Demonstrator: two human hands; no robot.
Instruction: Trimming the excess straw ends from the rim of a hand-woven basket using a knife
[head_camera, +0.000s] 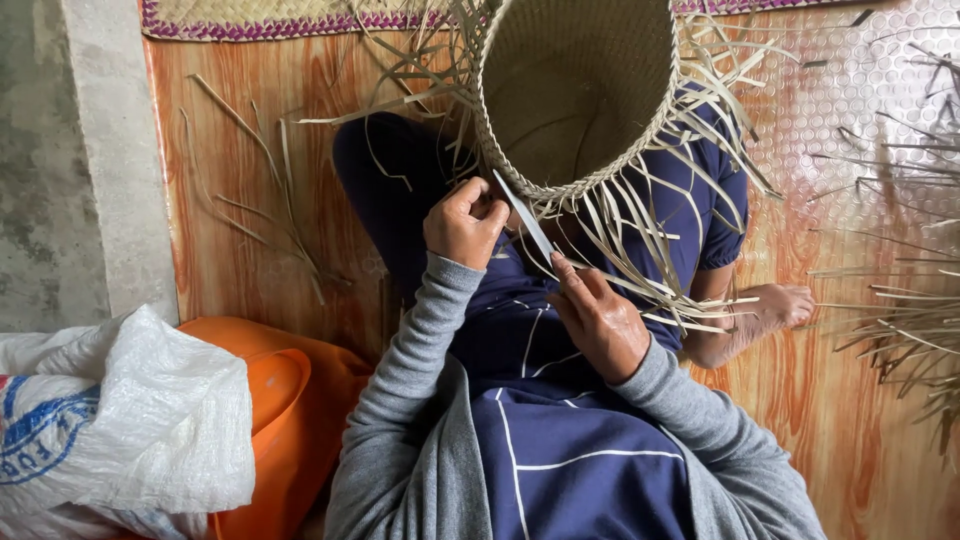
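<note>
Woven basket (575, 95) body finished, rim strips still loose.

The left hand (463, 225) pinched the rim edge with closed fingers; the right hand (600, 320) gripped a pale strip (524, 215) running between both. Many unwoven ends hung beyond the fingertips. A white sack (130, 420) with blue print lay well left, against an orange tub (285, 385).
</note>
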